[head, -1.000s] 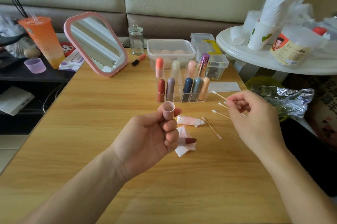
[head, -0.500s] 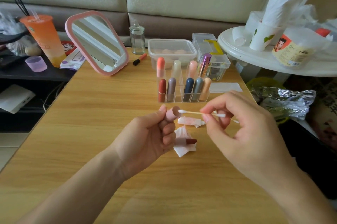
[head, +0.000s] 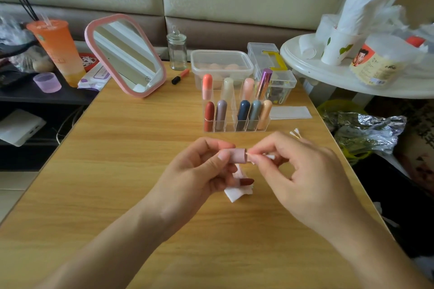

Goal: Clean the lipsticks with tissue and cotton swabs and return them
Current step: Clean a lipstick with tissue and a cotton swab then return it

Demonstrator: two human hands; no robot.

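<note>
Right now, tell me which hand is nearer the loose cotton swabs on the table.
Right. The right hand, pinching its own swab, is just in front of the loose cotton swabs; the left hand, gripping the pink lipstick cap, is farther off to their left.

- Light wooden tabletop, grain running across.
- Pink-framed rectangular mirror, tilted, at the far left of the tabletop.
- Orange translucent plastic cup with a straw, left of the mirror.
- Small lidded glass jar beside a clear plastic box.
- Round white side table, crumpled silver foil below it.
</note>
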